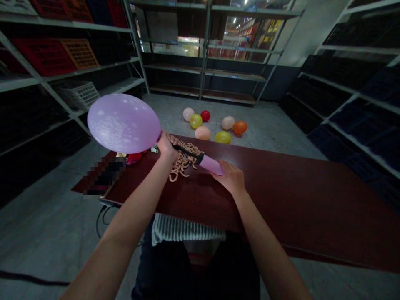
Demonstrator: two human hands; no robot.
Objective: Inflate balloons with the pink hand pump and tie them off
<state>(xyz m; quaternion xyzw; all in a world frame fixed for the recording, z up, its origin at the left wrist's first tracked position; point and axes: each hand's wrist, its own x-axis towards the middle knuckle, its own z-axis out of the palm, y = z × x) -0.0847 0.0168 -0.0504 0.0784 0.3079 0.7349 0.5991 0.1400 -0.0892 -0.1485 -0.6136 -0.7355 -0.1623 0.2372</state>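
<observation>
A large inflated purple balloon [123, 123] points out to the left above the table. Its neck is pinched in my left hand [168, 146], at the black nozzle end of a balloon pump. My fingers cover the spot where balloon and nozzle meet. The hand pump [210, 163] has a black front part and a pink barrel, and it slants down to the right. My right hand [231, 177] is wrapped round the barrel's near end. Beneath the pump lies a heap of beige curly strips [178, 170]. Small uninflated balloons [135, 158], red among them, lie left of my left hand.
The dark red table [296, 187] stretches far right. Several blown-up balloons, including an orange balloon [240, 128], rest on the floor beyond. Metal shelves [204, 75] line the back and sides, with a white basket [83, 95] at left. Cables [101, 218] hang by the table's left end.
</observation>
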